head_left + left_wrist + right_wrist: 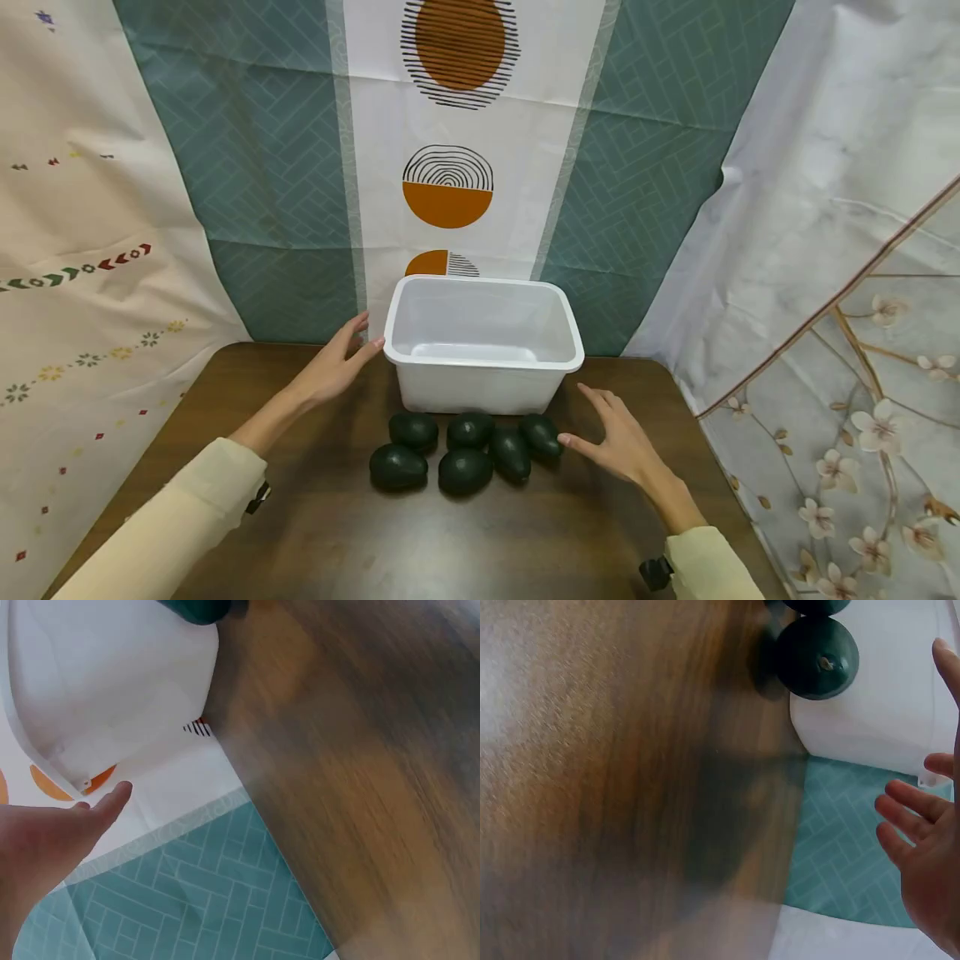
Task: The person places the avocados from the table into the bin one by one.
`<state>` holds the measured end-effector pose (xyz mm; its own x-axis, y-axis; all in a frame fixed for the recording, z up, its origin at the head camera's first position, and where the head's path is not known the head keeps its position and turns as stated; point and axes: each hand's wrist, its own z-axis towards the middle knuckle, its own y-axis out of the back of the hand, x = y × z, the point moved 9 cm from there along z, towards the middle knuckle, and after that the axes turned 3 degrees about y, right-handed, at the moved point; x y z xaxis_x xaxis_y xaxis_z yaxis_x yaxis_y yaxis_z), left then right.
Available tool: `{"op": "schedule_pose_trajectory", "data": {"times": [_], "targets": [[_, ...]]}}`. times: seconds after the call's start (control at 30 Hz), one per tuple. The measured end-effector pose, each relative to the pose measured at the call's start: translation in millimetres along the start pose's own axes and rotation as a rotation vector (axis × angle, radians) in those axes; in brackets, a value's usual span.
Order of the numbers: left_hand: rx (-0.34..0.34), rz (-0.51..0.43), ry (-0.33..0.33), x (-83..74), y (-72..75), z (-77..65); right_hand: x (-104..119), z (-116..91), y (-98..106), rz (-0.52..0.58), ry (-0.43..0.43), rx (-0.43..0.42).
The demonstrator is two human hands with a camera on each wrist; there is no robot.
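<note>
Table (337,533) carries all; white bin (480,390) stands near its far edge, between the far corners; step looks like a two-sided reach for the bin, next move likely calls for closing both hands on it; left hand (328,372) spread, holding nothing, at the bin's left rim, contact unclear; right hand (621,442) also spread and unladen, off the bin's right side; six avocados (465,472) before the bin, rightmost just beside right thumb.

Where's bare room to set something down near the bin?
Widest: the table on the near side of the avocados. Also the white bin's visible floor, between its walls. Crowded: the bin's front, lined with avocados, right hand at the row's right end; left hand at the bin's left.
</note>
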<state>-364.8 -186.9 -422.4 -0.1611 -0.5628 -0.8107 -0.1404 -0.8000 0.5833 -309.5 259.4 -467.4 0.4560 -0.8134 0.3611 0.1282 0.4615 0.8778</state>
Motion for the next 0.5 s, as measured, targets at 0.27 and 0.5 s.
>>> {"op": "schedule_pose_trajectory", "data": {"times": [0.27,0.5], "targets": [[0.034,-0.153,0.026,-6.9,-3.6,5.7,10.3,-0.9,-11.5,0.023,0.023,0.002],[0.041,-0.228,0.059,-8.6,-6.8,10.1,17.2,-1.3,-22.3,0.053,0.041,0.013]]}}
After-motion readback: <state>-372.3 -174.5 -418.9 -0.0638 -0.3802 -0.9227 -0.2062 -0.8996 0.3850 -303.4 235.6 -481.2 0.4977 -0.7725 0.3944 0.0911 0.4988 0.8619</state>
